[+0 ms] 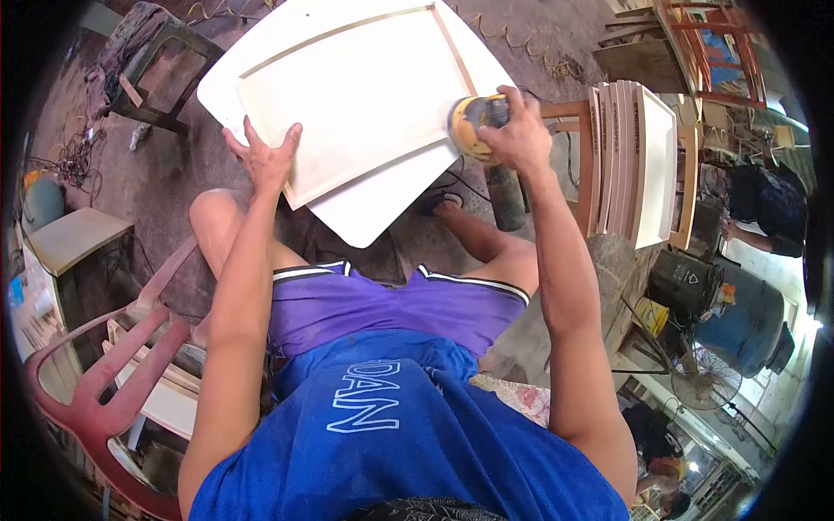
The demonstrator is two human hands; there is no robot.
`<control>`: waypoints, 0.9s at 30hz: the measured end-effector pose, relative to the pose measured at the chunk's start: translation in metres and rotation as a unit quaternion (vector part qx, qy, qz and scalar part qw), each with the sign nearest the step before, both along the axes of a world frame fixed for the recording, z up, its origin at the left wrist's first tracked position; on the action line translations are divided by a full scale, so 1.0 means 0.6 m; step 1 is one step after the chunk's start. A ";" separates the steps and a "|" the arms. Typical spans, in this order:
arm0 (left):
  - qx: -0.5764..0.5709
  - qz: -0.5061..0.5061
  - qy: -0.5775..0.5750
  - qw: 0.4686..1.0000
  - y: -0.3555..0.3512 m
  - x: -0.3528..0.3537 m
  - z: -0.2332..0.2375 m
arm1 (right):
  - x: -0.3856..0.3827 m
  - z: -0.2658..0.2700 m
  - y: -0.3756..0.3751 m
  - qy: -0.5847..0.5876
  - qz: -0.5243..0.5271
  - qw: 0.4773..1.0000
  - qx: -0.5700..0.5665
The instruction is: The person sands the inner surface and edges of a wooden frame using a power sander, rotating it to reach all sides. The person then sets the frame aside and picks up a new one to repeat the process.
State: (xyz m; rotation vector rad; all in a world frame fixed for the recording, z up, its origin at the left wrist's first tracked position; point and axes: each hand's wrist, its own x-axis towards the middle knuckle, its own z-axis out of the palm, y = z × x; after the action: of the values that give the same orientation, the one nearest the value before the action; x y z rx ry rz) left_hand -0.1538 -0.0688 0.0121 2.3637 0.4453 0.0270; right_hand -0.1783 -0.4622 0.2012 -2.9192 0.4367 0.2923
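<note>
A shallow, pale wooden tray-like panel [365, 87] with a raised rim lies at an angle on a white board [382, 195] in front of my knees. My left hand [265, 158] rests at the panel's left edge, fingers spread and thumb by the rim. At the panel's right end, my right hand [521, 135] is closed around a yellow and black orbital sander [473, 128]. The sander's underside is hidden, so its exact contact with the panel cannot be seen.
Several similar panels [653, 165] stand stacked on edge on a wooden chair to the right. A red plastic chair [109, 395] is at my left, and a dark stool [161, 65] stands at upper left. A coiled yellow hose [521, 48] lies behind; a fan [705, 379] stands at right.
</note>
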 end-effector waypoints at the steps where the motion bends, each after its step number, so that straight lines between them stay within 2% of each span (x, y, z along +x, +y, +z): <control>1: -0.008 -0.002 0.006 1.000 0.000 0.001 0.001 | 0.008 0.002 -0.015 -0.009 -0.023 1.000 -0.011; 6: -0.021 -0.002 -0.005 1.000 -0.003 0.001 -0.003 | 0.016 -0.003 -0.052 -0.004 -0.038 0.999 -0.031; 10: -0.014 -0.008 0.000 1.000 0.000 -0.001 -0.002 | -0.010 0.009 0.003 0.016 -0.015 1.000 -0.020; 14: -0.005 -0.014 0.024 1.000 -0.001 0.001 0.016 | 0.031 -0.004 -0.054 -0.018 -0.046 0.998 -0.026; 18: -0.013 -0.003 0.023 1.000 -0.003 0.001 0.004 | 0.028 -0.016 -0.077 -0.025 -0.026 0.999 -0.015; 20: -0.010 -0.004 -0.025 1.000 0.000 0.000 -0.015 | 0.006 0.004 -0.021 -0.023 -0.035 0.999 -0.022; 22: -0.005 -0.007 -0.018 1.000 0.002 0.000 -0.015 | -0.016 0.017 0.035 0.038 0.005 0.999 -0.019; 27: -0.018 -0.007 -0.006 1.000 0.002 0.000 -0.009 | -0.079 0.002 0.171 -0.017 0.099 0.995 0.008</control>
State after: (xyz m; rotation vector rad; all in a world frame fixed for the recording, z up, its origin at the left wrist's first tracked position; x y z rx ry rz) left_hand -0.1535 -0.0674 0.0065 2.3296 0.4194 0.0252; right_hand -0.2259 -0.3598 0.2026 -2.9495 0.1397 0.2696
